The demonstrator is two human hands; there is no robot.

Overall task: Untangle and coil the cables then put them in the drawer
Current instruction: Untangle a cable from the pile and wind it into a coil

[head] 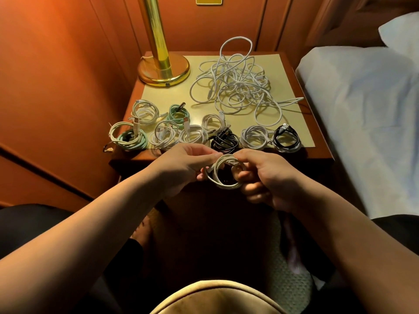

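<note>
Head: white coiled cable (223,172) (held)

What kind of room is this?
Probably a bedroom, maybe in a hotel: a bed with white sheets stands beside a wooden nightstand carrying a brass lamp.

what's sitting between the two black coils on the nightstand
Head view: a white coil lies between the left black coil and the right black coil.

Both forearms bare, converging forward. Left hand (183,165): thumb and forefinger pinching, remaining fingers curled beneath. Right hand (267,177) just beside it, fingertips nearly meeting, fingers curled in a grip, knuckles up.
</note>
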